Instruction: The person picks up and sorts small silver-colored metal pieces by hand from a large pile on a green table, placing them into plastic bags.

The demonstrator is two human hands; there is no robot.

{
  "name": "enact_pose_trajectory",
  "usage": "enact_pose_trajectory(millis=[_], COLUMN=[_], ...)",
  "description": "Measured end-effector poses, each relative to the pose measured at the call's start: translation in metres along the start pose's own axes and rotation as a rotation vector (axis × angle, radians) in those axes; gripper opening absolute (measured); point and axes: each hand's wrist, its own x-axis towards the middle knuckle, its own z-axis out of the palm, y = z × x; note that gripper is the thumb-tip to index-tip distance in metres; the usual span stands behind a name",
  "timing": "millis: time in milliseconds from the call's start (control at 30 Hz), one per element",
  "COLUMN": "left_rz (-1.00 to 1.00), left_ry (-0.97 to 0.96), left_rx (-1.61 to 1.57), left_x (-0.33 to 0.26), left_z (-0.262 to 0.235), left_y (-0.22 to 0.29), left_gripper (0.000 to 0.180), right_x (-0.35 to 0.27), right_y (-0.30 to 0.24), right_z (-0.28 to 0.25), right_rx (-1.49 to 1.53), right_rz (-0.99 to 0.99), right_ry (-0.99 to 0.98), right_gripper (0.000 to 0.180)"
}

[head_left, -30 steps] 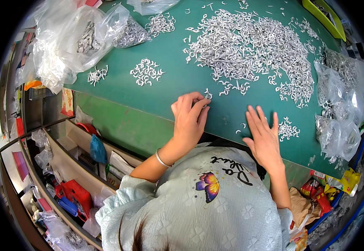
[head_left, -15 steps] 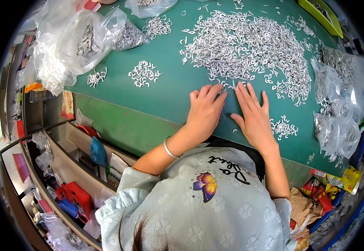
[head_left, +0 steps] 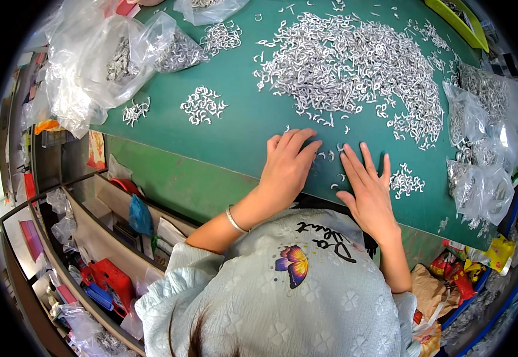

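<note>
My left hand [head_left: 287,166] rests on the green tabletop [head_left: 244,128] with fingers stretched forward and a little bent, thumb and fingers apart. To its right lies my right hand [head_left: 368,189], palm down and fingers spread. Between them a few small silver curved metal pieces [head_left: 331,156] lie loose, some close to the fingertips. Beyond both hands spreads a large heap of similar silver metal pieces [head_left: 354,65]. A smaller pile [head_left: 407,180] sits just right of my right hand. Whatever lies under my fingers is hidden.
Several small piles, including one group of curved pieces [head_left: 204,106], lie to the left. Clear plastic bags with metal parts [head_left: 178,52] stand at the far left, and more bags [head_left: 479,184] line the right edge. A yellow-green tray [head_left: 458,27] is at the far right.
Both hands have drawn back from the heap toward me. A few loose pieces now lie between the heap and my hands. The right hand's fingers have spread wider.
</note>
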Motion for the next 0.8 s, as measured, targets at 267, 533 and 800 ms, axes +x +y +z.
enact_pose_trajectory(millis=[267,533,800], left_rz=[-0.020,-0.026,-0.036], left_ry=[-0.035,-0.066,-0.055], left_rx=[-0.034,-0.002,-0.020], left_x=[-0.002,-0.008,-0.005], left_z=[0.002,-0.003,-0.005], left_y=[0.002,-0.002,0.000], left_gripper=[0.034,0.035,0.031], right_x=[-0.001,0.003,0.007], right_y=[-0.004,-0.002,0.004], right_z=[-0.005,-0.005,0.002], right_rx=[0.080,0.084,0.058], right_rz=[-0.003,-0.037,-0.001], right_ry=[-0.046,-0.037,0.084], right_gripper=[0.070,0.063,0.062])
